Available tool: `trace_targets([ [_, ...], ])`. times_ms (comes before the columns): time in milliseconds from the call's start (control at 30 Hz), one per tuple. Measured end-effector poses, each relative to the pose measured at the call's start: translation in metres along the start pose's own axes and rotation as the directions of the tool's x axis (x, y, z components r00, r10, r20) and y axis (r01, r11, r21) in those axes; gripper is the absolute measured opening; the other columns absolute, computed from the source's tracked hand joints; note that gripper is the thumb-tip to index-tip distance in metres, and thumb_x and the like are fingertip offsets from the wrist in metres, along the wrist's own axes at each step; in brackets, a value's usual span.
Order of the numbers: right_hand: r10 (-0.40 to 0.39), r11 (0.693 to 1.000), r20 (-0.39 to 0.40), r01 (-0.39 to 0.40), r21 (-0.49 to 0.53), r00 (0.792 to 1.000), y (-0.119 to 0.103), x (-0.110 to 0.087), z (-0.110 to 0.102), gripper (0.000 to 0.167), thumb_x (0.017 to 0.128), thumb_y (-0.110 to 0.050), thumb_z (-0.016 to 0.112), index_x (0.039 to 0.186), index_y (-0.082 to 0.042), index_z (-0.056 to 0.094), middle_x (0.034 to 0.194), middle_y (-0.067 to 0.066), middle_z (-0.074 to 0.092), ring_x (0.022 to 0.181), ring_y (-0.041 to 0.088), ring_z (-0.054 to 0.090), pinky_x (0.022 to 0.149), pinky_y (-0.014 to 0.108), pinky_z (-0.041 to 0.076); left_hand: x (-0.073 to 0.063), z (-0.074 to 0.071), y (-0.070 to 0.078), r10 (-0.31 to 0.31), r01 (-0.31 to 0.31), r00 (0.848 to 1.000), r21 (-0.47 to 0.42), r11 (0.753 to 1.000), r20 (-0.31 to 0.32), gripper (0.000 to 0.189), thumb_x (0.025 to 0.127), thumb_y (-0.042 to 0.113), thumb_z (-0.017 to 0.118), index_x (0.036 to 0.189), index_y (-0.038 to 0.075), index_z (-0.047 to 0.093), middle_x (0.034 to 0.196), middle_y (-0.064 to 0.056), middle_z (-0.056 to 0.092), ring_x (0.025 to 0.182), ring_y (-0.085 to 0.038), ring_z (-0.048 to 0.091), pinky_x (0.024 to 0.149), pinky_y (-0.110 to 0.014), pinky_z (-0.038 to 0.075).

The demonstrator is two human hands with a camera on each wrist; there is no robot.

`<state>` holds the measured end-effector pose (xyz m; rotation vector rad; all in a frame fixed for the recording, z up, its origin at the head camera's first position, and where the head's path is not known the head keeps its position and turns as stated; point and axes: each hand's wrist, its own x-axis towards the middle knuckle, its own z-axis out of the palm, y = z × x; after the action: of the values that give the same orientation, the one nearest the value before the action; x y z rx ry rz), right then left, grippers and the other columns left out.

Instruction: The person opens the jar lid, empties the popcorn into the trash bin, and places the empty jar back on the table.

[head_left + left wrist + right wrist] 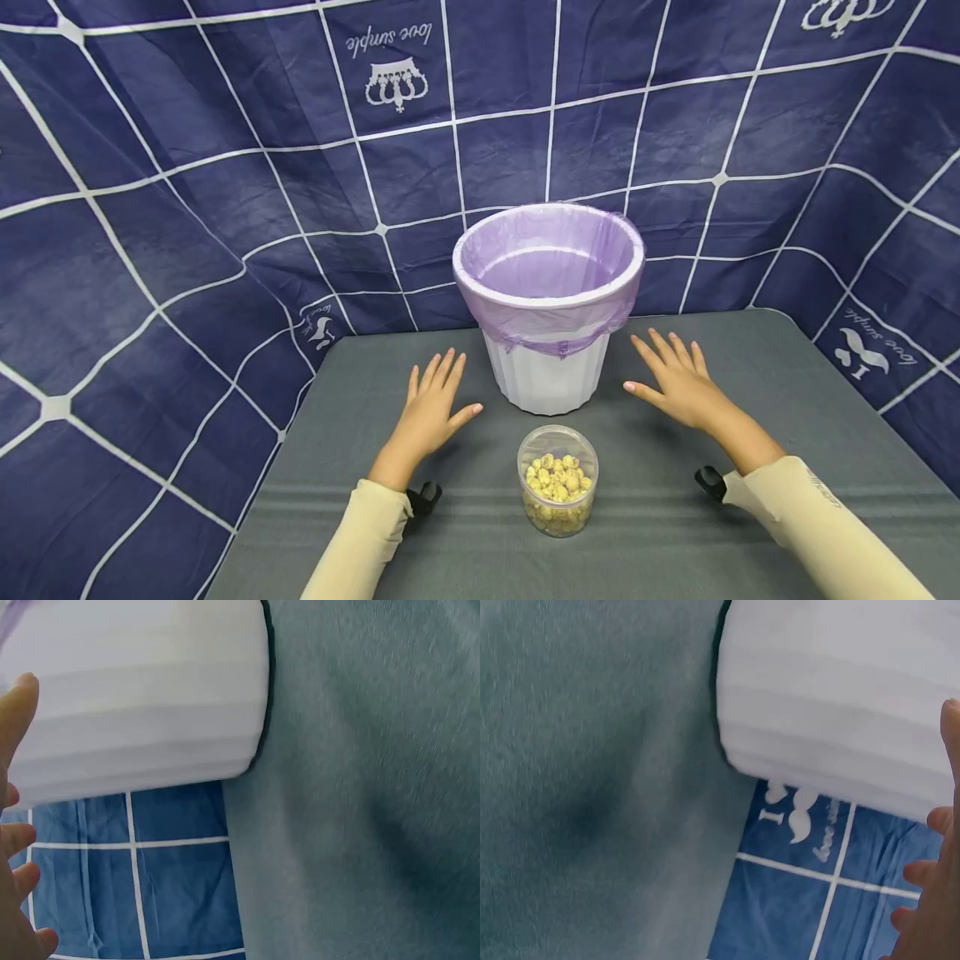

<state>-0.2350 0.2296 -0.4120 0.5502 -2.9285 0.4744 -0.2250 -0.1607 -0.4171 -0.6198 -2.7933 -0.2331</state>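
A white bucket [546,379] with fluted sides stands upright at the back of the table, lined with a translucent purple bag [570,321] folded over its rim. In front of it sits a clear round tub [557,521] partly filled with yellow popcorn [557,482]. My left hand [429,412] is spread palm down to the left of the bucket, fingers straight and holding nothing. On the right, my right hand [682,387] is likewise spread and holds nothing. Both wrist views show the bucket's white side [150,697] beside the fingers.
The grey cloth-covered table [315,517] spreads under everything. Blue cloth with white grid lines [510,167] hangs behind and along both sides. A black strap piece [424,498] shows under the left wrist, another [709,483] by the right wrist.
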Motion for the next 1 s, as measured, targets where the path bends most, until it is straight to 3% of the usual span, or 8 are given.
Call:
trace_targets([
  [333, -0.101, 0.994, -0.085, 0.104, 0.031, 0.991, -0.024, -0.017, 0.0, 0.076, 0.084, -0.051, 0.053, 0.144, -0.017, 0.019, 0.145, 0.019, 0.014, 0.13, 0.041, 0.007, 0.101, 0.054, -0.006, -0.02, 0.0, 0.025, -0.009, -0.009, 0.996, -0.21, 0.978, -0.086, 0.078, 0.085, 0.051, 0.051, 0.144, 0.014, 0.018, 0.145, -0.01, 0.024, 0.132, -0.026, 0.017, 0.104, -0.05, 0.011],
  [500, -0.17, 0.984, -0.101, 0.175, 0.039, 0.98, -0.043, -0.023, 0.002, 0.076, 0.084, -0.051, 0.054, 0.144, -0.017, 0.02, 0.145, 0.017, 0.017, 0.13, 0.04, 0.012, 0.102, 0.053, 0.001, -0.029, 0.005, 0.04, 0.029, -0.055, 0.995, -0.288, 0.956, -0.093, 0.083, 0.081, 0.049, 0.058, 0.144, 0.013, 0.018, 0.145, -0.009, 0.024, 0.132, -0.024, 0.018, 0.103, -0.049, 0.012],
  [633, -0.213, 0.975, -0.098, 0.218, 0.041, 0.972, -0.06, -0.027, 0.006, 0.077, 0.083, -0.053, 0.053, 0.143, -0.017, 0.021, 0.145, 0.015, 0.019, 0.128, 0.039, 0.018, 0.101, 0.054, 0.012, -0.038, 0.012, 0.049, 0.067, -0.095, 0.993, -0.323, 0.942, -0.094, 0.09, 0.077, 0.057, 0.058, 0.144, 0.011, 0.018, 0.144, -0.008, 0.025, 0.131, -0.024, 0.02, 0.103, -0.049, 0.016],
  [800, -0.273, 0.96, -0.076, 0.277, 0.042, 0.959, -0.08, -0.031, 0.011, 0.078, 0.082, -0.053, 0.054, 0.143, -0.017, 0.022, 0.145, 0.013, 0.021, 0.128, 0.036, 0.022, 0.099, 0.054, 0.018, -0.047, 0.022, 0.059, 0.108, -0.123, 0.992, -0.391, 0.912, -0.059, 0.104, 0.068, 0.065, 0.061, 0.145, 0.015, 0.012, 0.144, -0.009, 0.026, 0.13, -0.026, 0.024, 0.1, -0.05, 0.022],
  [1000, -0.367, 0.929, -0.055, 0.369, 0.036, 0.929, -0.101, -0.033, 0.02, 0.083, 0.078, -0.057, 0.057, 0.143, -0.015, 0.025, 0.143, 0.014, 0.026, 0.126, 0.036, 0.026, 0.097, 0.055, 0.024, -0.056, 0.032, 0.072, 0.105, -0.072, 0.994, -0.472, 0.879, 0.044, 0.113, 0.06, 0.064, 0.068, 0.145, 0.019, 0.009, 0.144, -0.007, 0.025, 0.128, -0.025, 0.027, 0.094, -0.053, 0.031],
])
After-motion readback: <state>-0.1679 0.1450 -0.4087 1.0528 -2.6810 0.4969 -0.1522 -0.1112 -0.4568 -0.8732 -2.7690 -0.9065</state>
